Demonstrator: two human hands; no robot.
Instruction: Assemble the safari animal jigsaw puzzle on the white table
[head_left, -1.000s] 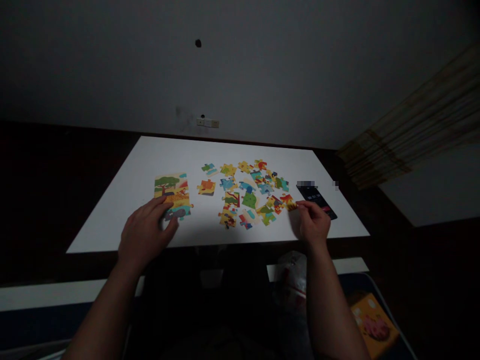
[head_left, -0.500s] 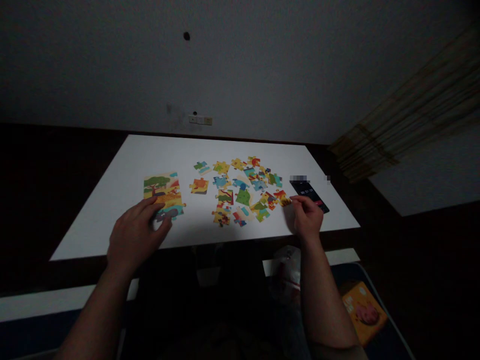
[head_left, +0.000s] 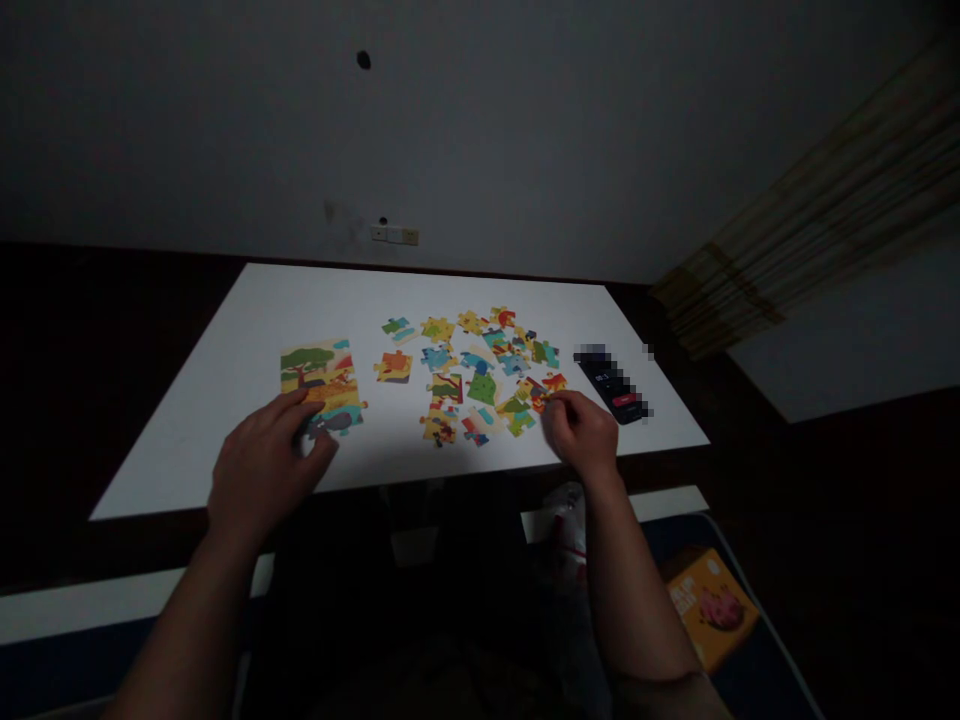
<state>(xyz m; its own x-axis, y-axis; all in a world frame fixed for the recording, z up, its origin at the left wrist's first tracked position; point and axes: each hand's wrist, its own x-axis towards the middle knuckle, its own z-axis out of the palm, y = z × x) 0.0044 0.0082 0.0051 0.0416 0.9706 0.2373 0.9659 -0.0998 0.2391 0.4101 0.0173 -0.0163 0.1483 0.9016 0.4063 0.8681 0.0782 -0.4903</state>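
Note:
My left hand (head_left: 262, 462) rests at the lower left of a joined jigsaw section (head_left: 321, 375), which shows a tree, yellow grass and a grey animal. Its thumb is spread from the fingers, and the fingertips lie on the section's edge. On the right, my right hand (head_left: 583, 432) is closed with its fingertips pressed together over the lower part of a red-and-yellow puzzle piece (head_left: 556, 382). Whether anything is pinched there is hidden. Several loose pieces lie between my hands, among them a green piece (head_left: 482, 387) and an orange piece (head_left: 394, 367).
A dark phone (head_left: 616, 388), partly pixelated, lies on the white table (head_left: 202, 400) right of the pieces. Below the table's front edge are a clear plastic bag (head_left: 568, 525) and an orange box (head_left: 709, 605). A wall with sockets (head_left: 394, 235) stands behind.
My right hand has moved left, from the red-and-yellow piece's right edge to over its lower part. My left hand stays at the joined section. The whole view has shifted slightly.

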